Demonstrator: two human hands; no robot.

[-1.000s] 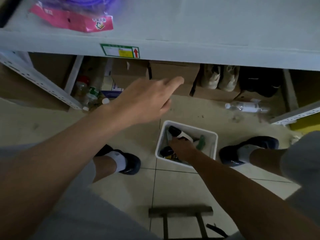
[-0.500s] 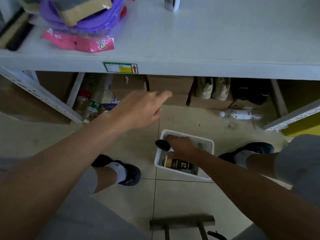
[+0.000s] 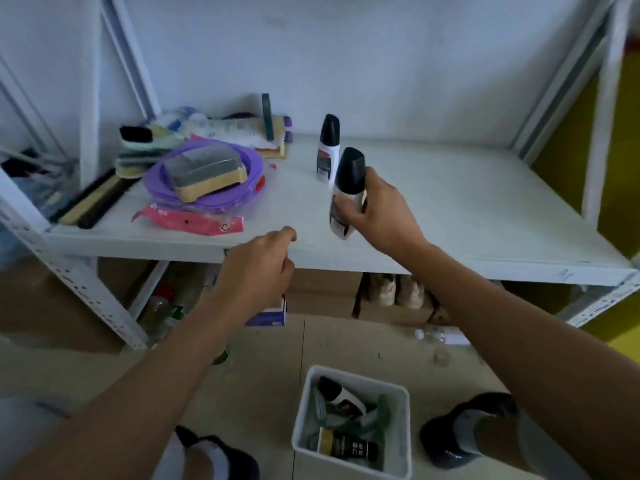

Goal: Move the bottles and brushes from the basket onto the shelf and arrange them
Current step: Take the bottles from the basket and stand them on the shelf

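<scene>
My right hand (image 3: pixel 379 211) grips a white bottle with a black cap (image 3: pixel 347 188), held tilted just above the front part of the white shelf (image 3: pixel 450 209). A matching bottle (image 3: pixel 327 148) stands upright on the shelf just behind it. My left hand (image 3: pixel 258 271) hovers at the shelf's front edge, fingers loosely curled, holding nothing. On the floor below, the white basket (image 3: pixel 403 431) holds another black-capped bottle (image 3: pixel 341 396), a dark bottle with a gold label (image 3: pixel 346 445) and green-handled brushes (image 3: pixel 381 408).
The shelf's left part carries a purple basin (image 3: pixel 242 199) with a brush block inside, a pink packet (image 3: pixel 188 221), brushes and cloths. Cardboard boxes (image 3: pixel 322 299), shoes (image 3: pixel 394 289) and bottles sit under the shelf. My feet flank the basket.
My right hand lifted a black-capped bottle out of the basket up to the shelf. My head tilted up, bringing the shelf top into view. My left hand curled near the shelf edge.
</scene>
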